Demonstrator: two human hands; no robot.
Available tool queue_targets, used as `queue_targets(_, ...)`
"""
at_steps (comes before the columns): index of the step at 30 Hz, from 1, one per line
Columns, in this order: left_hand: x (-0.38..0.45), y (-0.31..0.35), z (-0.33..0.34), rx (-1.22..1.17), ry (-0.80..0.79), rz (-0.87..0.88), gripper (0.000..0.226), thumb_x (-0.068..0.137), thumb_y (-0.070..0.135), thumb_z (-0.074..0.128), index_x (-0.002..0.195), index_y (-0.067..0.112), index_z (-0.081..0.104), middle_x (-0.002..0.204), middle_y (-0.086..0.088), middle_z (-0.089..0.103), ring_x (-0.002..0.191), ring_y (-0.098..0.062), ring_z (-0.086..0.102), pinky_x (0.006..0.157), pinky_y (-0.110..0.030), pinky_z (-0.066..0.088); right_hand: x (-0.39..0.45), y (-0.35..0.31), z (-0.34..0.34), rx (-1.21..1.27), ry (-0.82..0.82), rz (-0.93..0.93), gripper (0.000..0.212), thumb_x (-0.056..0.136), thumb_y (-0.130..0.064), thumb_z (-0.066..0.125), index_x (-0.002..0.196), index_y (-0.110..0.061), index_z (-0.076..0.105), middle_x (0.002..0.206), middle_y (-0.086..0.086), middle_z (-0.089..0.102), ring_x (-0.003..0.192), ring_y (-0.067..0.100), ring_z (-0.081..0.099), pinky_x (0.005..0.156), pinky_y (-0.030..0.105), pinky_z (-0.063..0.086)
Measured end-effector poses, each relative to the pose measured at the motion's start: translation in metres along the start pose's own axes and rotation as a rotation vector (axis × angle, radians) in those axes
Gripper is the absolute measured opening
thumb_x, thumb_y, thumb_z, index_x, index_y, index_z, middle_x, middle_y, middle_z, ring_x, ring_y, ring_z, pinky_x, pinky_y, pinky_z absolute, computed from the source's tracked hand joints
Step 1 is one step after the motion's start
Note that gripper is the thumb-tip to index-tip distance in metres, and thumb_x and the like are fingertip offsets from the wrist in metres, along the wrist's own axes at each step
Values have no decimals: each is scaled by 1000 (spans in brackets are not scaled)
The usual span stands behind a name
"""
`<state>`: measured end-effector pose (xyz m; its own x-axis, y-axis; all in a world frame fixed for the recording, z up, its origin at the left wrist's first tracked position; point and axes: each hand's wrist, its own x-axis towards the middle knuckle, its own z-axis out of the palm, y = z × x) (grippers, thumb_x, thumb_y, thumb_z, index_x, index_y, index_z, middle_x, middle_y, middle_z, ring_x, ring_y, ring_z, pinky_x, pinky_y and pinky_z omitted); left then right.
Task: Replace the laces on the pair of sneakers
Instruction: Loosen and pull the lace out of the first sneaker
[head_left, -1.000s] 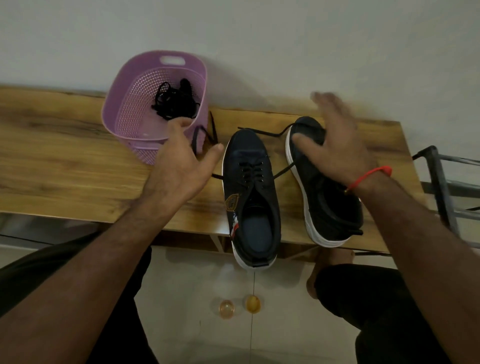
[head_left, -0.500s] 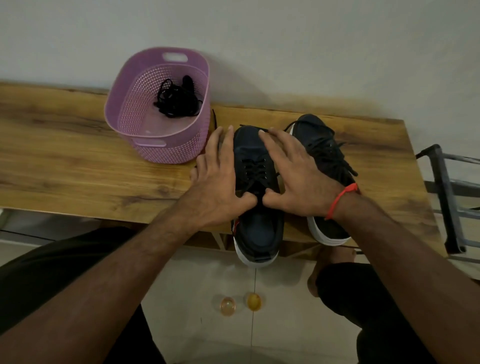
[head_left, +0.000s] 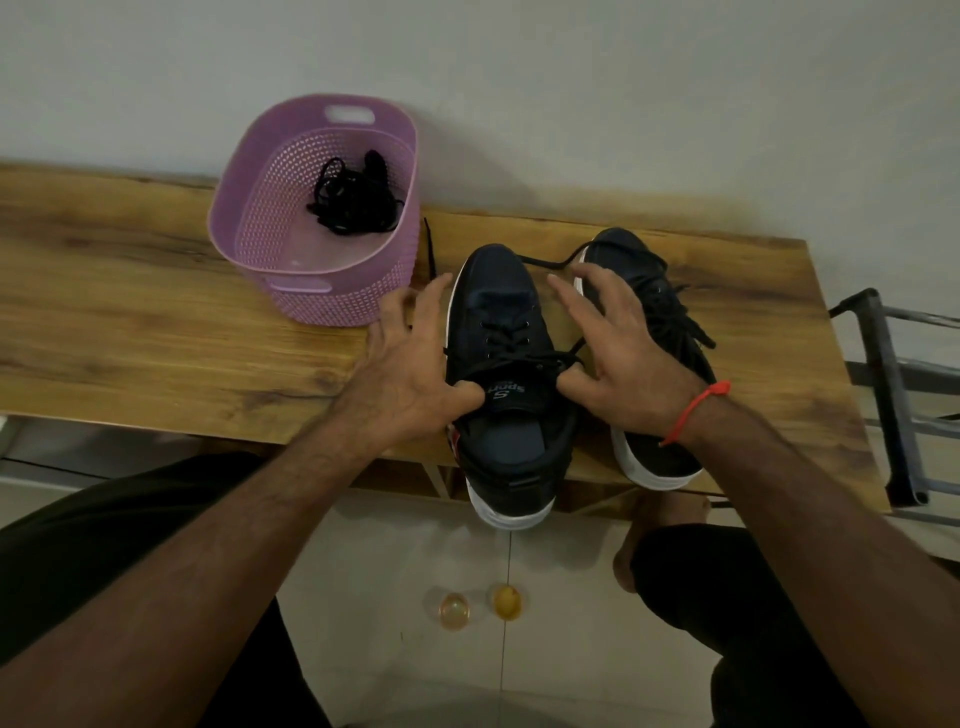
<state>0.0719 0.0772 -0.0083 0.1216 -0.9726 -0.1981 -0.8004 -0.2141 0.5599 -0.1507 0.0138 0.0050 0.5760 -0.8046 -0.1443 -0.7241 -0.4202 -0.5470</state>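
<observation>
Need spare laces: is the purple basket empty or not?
Not empty: a tangled bundle of black laces lies inside the purple basket on its floor.

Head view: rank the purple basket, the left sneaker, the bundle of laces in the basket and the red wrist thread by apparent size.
1. purple basket
2. left sneaker, close behind the basket and nearer the camera, so this order is unsure
3. bundle of laces
4. red wrist thread

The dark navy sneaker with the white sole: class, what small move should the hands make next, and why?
Probably pull the black lace out of its top eyelets. Both thumbs sit at the tongue of the dark navy sneaker with the white sole, left hand and right hand flanking it, and it looks laced.
</observation>
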Motion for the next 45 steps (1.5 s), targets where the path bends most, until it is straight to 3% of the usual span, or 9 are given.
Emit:
queue_targets(6, -9, 17, 4, 69, 91, 276, 65, 77, 32, 76, 136, 35, 50, 148, 0, 24, 131, -22, 32, 107, -47, 32, -5, -9, 0, 49, 113, -45, 55, 84, -31, 69, 133, -25, 44, 132, -1, 32, 130, 20, 26, 109, 31, 26)
queue_targets(11, -7, 34, 2, 220, 239, 357, 32, 83, 42, 76, 113, 33, 67, 144, 4, 42, 123, -22, 40, 98, -43, 34, -11, -9, 5, -59, 221, -42, 35, 84, -46, 67, 107, -23, 55, 112, -3, 39, 110, 14, 30, 93, 24, 28)
queue_targets(19, -9, 48, 4, 495, 353, 384, 34, 86, 51, 70, 111, 28, 72, 137, 5, 55, 120, -28, 48, 90, -46, 38, -11, -14, 8, -11, 258, 22, 17, 86, -42, 68, 89, -27, 60, 106, -7, 43, 108, 11, 34, 89, 22, 30)
queue_targets(28, -8, 41, 14, 425, 417, 458, 25, 88, 41, 72, 103, 21, 73, 127, 3, 63, 111, -30, 52, 85, -45, 41, -11, -22, 6, 85, 273, 136, 27, 81, -38, 72, 66, -38, 51, 99, -9, 48, 104, 14, 42, 84, 24, 31)
queue_targets(33, -2, 29, 7, 36, 319, 373, 10, 86, 31, 75, 90, 26, 68, 110, 10, 65, 104, -15, 56, 89, -42, 48, -11, -25, 9, 115, 259, 133, 25, 78, -37, 73, 64, -36, 52, 92, -11, 48, 99, 14, 45, 82, 22, 30)
queue_targets(36, 5, 17, -4, -349, 361, 130, 13, 87, 21, 75, 85, 28, 65, 94, 11, 69, 85, -6, 63, 79, -34, 58, -12, -26, 12, 129, 251, 127, 25, 78, -36, 73, 65, -36, 52, 92, -13, 46, 98, 13, 45, 83, 21, 30)
queue_targets(39, 10, 7, -6, -441, 346, -55, 15, 88, 16, 73, 92, 25, 62, 96, 11, 67, 86, 1, 64, 80, -25, 59, -12, -27, 12, 124, 241, 111, 21, 81, -37, 72, 70, -35, 54, 95, -12, 45, 101, 12, 43, 79, 14, 27)
queue_targets(42, 5, 14, -2, -215, 252, 153, 34, 83, 12, 70, 111, 28, 59, 112, 13, 59, 102, 6, 55, 86, -13, 47, -12, -27, 12, 86, 214, 84, 15, 83, -40, 71, 84, -30, 60, 98, -11, 42, 103, 11, 36, 77, 11, 25)
queue_targets(45, -3, 23, 6, 3, 187, 324, 39, 80, 34, 63, 118, 31, 67, 135, 9, 54, 124, -16, 42, 98, -35, 34, -11, -26, 12, 53, 220, 63, 20, 84, -43, 70, 92, -27, 61, 103, -7, 43, 103, 13, 34, 86, 21, 27)
